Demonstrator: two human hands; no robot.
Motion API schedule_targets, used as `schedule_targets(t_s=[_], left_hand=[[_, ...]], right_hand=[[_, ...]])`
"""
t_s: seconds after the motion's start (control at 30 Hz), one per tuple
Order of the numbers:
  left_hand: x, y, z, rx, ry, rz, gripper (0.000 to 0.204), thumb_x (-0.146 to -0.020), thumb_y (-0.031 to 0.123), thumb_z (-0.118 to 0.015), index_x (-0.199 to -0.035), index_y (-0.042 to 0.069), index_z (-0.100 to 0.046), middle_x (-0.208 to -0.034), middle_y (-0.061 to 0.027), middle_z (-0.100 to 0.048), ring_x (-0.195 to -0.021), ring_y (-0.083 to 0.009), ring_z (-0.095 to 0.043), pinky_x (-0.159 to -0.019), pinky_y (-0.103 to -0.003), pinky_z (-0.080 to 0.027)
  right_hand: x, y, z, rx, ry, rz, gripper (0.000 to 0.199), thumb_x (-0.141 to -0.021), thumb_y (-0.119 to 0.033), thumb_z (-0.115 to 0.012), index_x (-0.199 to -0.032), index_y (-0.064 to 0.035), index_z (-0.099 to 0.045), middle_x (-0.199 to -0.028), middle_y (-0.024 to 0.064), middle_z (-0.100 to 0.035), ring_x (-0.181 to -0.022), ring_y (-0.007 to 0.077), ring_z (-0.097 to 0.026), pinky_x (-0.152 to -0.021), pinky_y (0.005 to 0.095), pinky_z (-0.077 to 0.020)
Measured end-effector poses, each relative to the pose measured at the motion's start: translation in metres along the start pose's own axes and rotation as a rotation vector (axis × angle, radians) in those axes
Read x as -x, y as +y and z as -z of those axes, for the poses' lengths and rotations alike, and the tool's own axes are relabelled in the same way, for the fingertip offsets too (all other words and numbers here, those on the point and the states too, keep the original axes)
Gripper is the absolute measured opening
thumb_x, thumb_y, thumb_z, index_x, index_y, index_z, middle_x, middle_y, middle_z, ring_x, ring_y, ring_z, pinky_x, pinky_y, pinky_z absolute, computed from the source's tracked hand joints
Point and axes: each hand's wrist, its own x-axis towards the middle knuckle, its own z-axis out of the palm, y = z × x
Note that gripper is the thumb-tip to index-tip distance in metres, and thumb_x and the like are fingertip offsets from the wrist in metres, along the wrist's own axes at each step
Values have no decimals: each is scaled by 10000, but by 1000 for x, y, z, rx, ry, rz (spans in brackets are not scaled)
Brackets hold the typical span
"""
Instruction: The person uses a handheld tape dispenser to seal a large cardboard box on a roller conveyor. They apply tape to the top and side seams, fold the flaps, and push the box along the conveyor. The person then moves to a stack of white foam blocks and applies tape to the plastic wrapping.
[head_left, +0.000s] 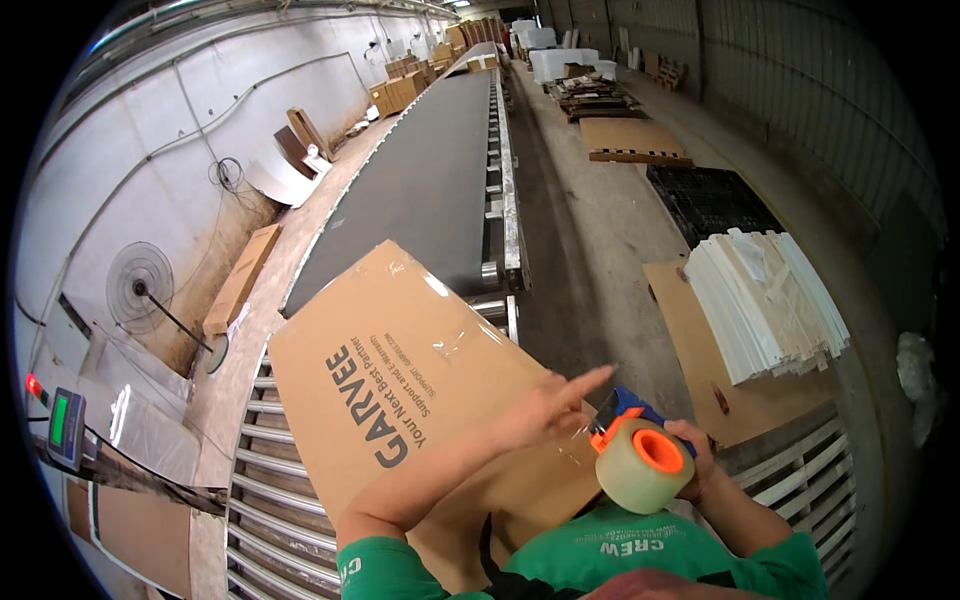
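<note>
A large brown cardboard carton (470, 350) with dark print stands slantwise in front of me at the rollers. Shiny strips of clear tape show on its upper edge. My left arm reaches across it, and my left hand (545, 410) is at its right edge, with the index finger stretched out to the right. Close beside that hand, my right hand (695, 455) grips a blue and orange tape dispenser (625, 405), which carries a thick roll of clear tape (628, 475). The dispenser's front end is near the carton's right edge.
Metal rollers (285, 490) lie under and left of the carton, leading to a long dark belt conveyor (415, 170). At left stand a fan (140, 288) and a scale display (66, 425). To the right are stacked white strips (765, 300) on cardboard and a black pallet (710, 200).
</note>
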Motion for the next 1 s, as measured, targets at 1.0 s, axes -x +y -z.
schedule_targets(t_s=[1.0], left_hand=[[10,48,-29,1431,330,911,955,-865,458,-658,-1480,23,-71,-951,-142,-646,-858,-164,-619,-788,-292,-498]], right_hand=[[8,-21,3,1519,-55,856,683,-581,-145,-755,-1233,-49,-575,-987,152,-581,-860,233,-590,-753,341,-478]])
